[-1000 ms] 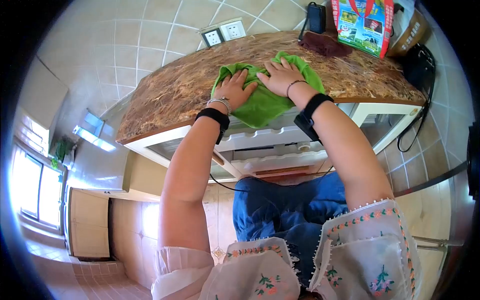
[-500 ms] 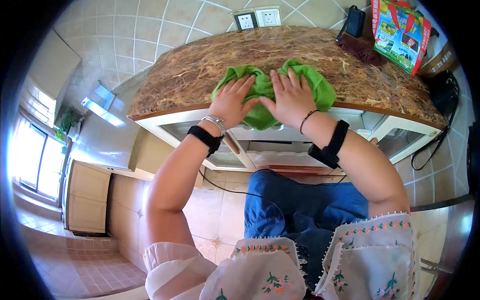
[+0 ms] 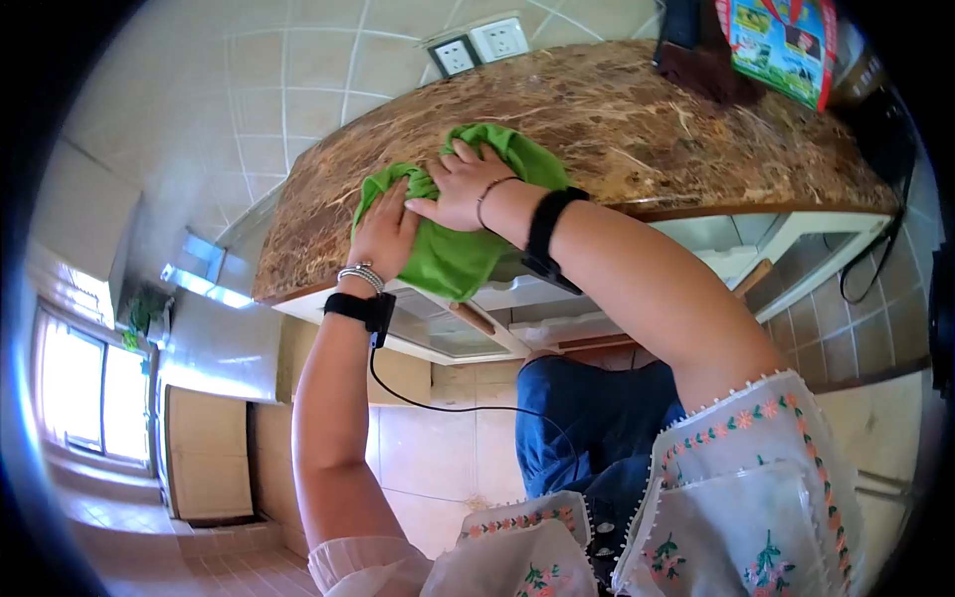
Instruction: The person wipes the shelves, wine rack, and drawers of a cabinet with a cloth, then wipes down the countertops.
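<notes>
A bunched green cloth lies on the brown marbled countertop, and part of it hangs over the front edge. My left hand presses flat on the left part of the cloth, fingers stretched out, near the counter's left end. Just right of it, my right hand lies spread on the cloth, its thumb close to the left hand's fingers. Both palms face down, and the cloth is under them rather than gripped.
At the back right are a dark red cloth, a colourful bag and a black bag. Wall sockets sit behind the counter. White cabinet doors are below its front edge.
Both hands and the green cloth have moved left along the counter. The cloth's lower part hangs further over the front edge than half a second ago.
</notes>
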`<state>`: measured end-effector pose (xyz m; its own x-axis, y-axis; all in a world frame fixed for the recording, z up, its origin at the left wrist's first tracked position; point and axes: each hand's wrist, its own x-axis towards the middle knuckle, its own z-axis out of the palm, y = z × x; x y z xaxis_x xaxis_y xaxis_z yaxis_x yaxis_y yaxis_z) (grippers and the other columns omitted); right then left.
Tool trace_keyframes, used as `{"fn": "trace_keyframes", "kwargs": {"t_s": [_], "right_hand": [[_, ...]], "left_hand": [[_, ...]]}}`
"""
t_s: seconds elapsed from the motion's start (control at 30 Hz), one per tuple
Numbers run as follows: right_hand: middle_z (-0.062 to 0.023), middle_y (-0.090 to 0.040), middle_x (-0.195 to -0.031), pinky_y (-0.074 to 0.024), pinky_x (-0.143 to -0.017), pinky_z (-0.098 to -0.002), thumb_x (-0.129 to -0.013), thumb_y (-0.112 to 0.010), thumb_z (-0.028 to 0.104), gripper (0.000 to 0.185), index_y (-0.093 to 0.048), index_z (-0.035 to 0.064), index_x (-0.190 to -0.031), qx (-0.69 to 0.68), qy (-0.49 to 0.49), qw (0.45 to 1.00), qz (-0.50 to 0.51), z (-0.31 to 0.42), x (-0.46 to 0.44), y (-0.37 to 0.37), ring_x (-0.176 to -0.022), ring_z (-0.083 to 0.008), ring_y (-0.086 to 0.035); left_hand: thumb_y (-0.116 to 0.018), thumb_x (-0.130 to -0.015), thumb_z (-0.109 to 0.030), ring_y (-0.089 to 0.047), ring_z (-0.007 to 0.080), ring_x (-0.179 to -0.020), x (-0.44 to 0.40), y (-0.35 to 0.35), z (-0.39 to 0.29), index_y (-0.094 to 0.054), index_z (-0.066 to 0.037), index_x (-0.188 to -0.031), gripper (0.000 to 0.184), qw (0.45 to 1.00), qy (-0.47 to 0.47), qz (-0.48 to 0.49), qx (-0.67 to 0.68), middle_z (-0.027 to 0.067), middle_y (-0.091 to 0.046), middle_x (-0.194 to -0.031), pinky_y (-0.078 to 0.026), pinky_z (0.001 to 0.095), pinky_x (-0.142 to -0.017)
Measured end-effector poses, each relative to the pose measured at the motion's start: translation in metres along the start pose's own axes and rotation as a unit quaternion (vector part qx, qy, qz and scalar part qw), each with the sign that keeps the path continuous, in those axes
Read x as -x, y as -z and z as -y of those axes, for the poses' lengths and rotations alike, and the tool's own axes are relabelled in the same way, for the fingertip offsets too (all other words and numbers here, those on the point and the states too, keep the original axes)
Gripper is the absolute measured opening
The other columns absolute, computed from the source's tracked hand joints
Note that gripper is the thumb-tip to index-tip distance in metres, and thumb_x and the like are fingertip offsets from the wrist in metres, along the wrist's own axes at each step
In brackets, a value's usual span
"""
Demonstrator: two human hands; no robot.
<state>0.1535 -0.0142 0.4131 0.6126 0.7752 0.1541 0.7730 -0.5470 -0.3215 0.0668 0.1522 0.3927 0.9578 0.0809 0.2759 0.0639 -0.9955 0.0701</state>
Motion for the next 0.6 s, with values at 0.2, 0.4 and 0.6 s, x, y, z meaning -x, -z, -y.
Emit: {"fn": "trace_keyframes", "kwargs": {"t_s": [0.2, 0.4, 0.6], "right_hand": [[-0.0113, -0.022, -0.145, -0.0086, -0.109, -0.0455, -0.087, -0.027, 0.058, 0.074, -0.023, 0.0062, -0.140, -0.019, -0.023, 1.000, 0.010, -0.003, -0.011, -0.004, -0.137, -0.0269, -0.008], [-0.0105, -0.021, -0.146, -0.0090, -0.109, -0.0447, -0.088, -0.025, 0.056, 0.072, -0.023, 0.0048, -0.139, -0.018, -0.031, 0.999, -0.008, -0.009, 0.008, -0.004, -0.136, -0.0274, -0.010], [-0.0078, -0.023, -0.145, -0.0106, -0.108, -0.0476, -0.088, -0.027, 0.056, 0.071, -0.026, 0.0063, -0.138, -0.015, -0.007, 1.000, -0.007, -0.010, 0.031, 0.001, -0.136, -0.0263, -0.012]], "left_hand": [[-0.034, -0.091, -0.041, -0.032, 0.0305, -0.128, -0.014, -0.005, 0.009, -0.033, -0.011, -0.136, 0.054, 0.997, 0.074, 0.021, 0.027, 0.0113, -0.036, -0.138, -0.026, 0.0382, -0.104], [-0.032, -0.091, -0.046, -0.031, 0.0332, -0.128, 0.000, -0.007, -0.013, -0.030, -0.013, -0.138, 0.057, 0.993, 0.111, 0.021, -0.021, 0.0096, -0.033, -0.140, -0.024, 0.0408, -0.105], [-0.031, -0.091, -0.041, -0.032, 0.0400, -0.125, 0.015, -0.013, -0.018, -0.028, -0.014, -0.138, 0.054, 0.997, 0.046, 0.021, -0.059, 0.0109, -0.029, -0.142, -0.025, 0.0444, -0.104]]}}
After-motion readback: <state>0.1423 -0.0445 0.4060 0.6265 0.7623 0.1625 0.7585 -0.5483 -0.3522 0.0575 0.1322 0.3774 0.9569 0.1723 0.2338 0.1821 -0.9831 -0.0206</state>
